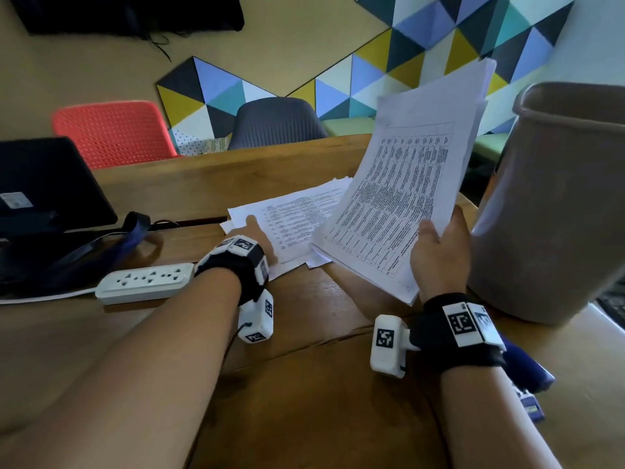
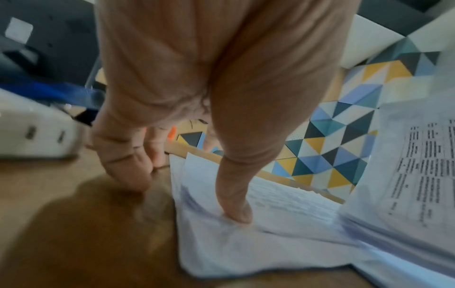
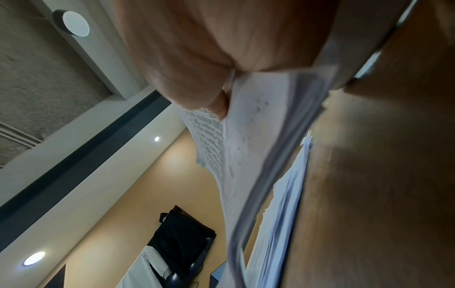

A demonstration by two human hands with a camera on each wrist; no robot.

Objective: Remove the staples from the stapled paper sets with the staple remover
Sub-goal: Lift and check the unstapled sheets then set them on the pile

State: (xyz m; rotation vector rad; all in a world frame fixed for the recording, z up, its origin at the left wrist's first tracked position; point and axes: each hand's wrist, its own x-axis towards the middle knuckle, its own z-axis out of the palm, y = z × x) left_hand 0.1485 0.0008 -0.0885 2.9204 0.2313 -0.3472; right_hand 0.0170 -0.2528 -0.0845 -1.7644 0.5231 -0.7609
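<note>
A thick paper stack [image 1: 402, 194] is held tilted up off the wooden table [image 1: 304, 384] by the right hand [image 1: 439, 255]; its lower edge is pinched, thumb on the printed face, fingers behind the sheets. In the right wrist view the thumb [image 3: 197, 87] is seen clamped against the stack's edge. The top sheet is white with a dense printed table.

A second paper pile [image 1: 291, 225] lies flat on the table at 9 o'clock of the raised stack, partly covered by it. The left hand [image 1: 257, 231] rests on its near-left corner: thumb tip [image 2: 236, 212] pressed onto the top sheet, fingers [image 2: 130, 171] curled down at the pile's left edge, touching the table. Whether sheets are pinched cannot be told; the view is blurred.

A grey-brown waste bin [image 1: 554, 198] stands at 3 o'clock of the stack, just beside the right hand; its contents are not visible.

A white power strip [image 1: 145, 282] lies at 9 o'clock of the left wrist. No staple can be made out.
</note>
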